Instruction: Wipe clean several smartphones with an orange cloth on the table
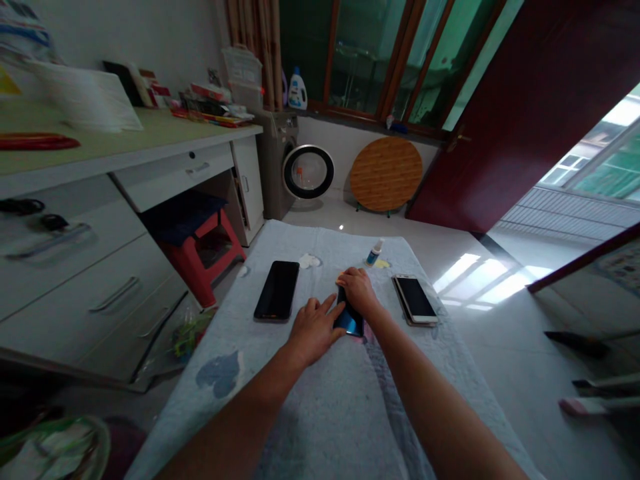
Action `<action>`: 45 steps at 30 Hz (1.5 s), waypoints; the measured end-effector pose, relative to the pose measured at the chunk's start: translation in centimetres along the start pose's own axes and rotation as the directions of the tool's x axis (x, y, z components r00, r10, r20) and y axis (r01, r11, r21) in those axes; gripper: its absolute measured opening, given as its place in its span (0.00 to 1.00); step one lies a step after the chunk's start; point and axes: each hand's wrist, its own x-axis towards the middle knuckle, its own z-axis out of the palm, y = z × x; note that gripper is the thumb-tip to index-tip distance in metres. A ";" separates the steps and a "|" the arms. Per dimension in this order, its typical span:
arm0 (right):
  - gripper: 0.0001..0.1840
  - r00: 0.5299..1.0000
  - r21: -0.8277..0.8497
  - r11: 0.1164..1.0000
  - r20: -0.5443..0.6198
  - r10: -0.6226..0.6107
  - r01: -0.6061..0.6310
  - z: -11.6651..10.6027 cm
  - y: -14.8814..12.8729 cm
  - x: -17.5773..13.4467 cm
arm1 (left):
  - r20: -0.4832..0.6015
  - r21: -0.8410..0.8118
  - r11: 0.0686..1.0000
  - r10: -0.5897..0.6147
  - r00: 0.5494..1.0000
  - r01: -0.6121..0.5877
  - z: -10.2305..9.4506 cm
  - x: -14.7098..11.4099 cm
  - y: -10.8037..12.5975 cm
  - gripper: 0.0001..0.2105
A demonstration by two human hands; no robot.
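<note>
A dark blue, glossy smartphone (351, 325) lies on the light blue cloth (325, 413) in front of me. My left hand (314, 328) grips its left side, the thumb at the near end and the fingers along the edge. Over the phone's far part, my right hand (358, 291) presses down with curled fingers on a small orange cloth (341, 275), mostly hidden beneath it. Some pink material shows by the phone's right edge. To the left lies a black-screened phone (277, 291). On the right, a white-framed phone (416, 298) rests on another flat item. A small spray bottle (375, 253) stands beyond my right hand.
A desk with drawers (170, 167) runs along the left, with a red stool (213, 250) under it. Further back are a washing machine with its door open (309, 172) and a round wooden tabletop (386, 175). A dark red door (500, 113) stands at right.
</note>
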 end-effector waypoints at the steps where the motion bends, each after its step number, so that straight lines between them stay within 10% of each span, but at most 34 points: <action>1: 0.17 1.000 -0.024 0.999 0.009 0.021 -0.021 0.0 0.2 0.3 | 0.007 0.003 1.000 0.012 1.000 -0.012 0.0 0.0 0.0 0.27; 21: 0.21 0.977 -0.144 0.984 0.170 0.127 -0.103 -1.4 3.1 1.5 | 0.010 -0.020 0.999 0.034 0.999 -0.034 -0.5 0.3 0.9 0.24; 45: 0.14 0.922 0.129 0.918 -0.049 0.385 -0.376 -1.3 -3.0 -12.4 | -0.028 -0.049 0.997 0.054 0.998 -0.055 -0.4 -0.1 1.3 0.23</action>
